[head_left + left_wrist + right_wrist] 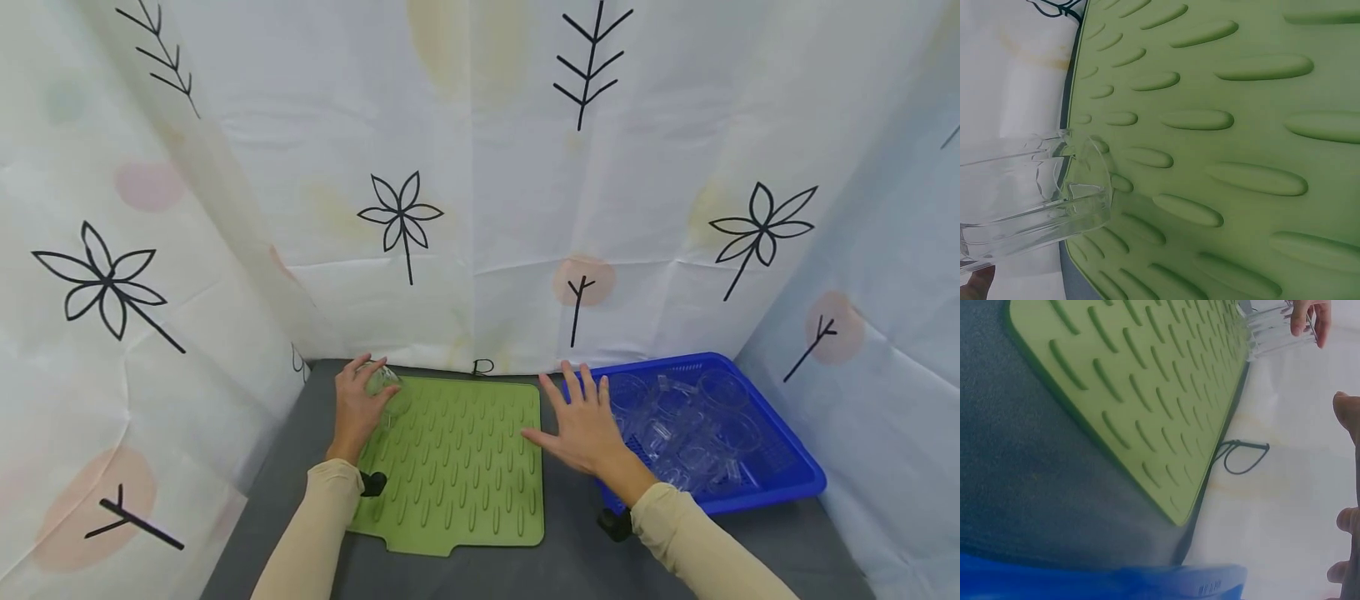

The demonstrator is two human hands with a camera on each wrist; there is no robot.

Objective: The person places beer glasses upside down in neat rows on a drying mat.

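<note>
My left hand (358,407) grips a clear glass cup (381,383) at the far left corner of the ribbed green drying mat (457,467). In the left wrist view the glass cup (1035,194) lies tilted with its rim over the green mat (1222,150). The right wrist view shows the same cup (1269,331) and the left hand's fingertips (1309,317) at the top. My right hand (588,425) hovers with fingers spread straight, holding nothing, between the mat's right edge and a blue basket (780,492). The right hand's fingertips (1347,412) show at the right wrist view's right edge.
The blue basket holds several clear glass cups (690,425). The mat and the basket rest on a dark grey tabletop (570,533). White patterned curtain sheets (480,167) close off the back and both sides. A black cord loop (1244,456) lies by the mat's far edge.
</note>
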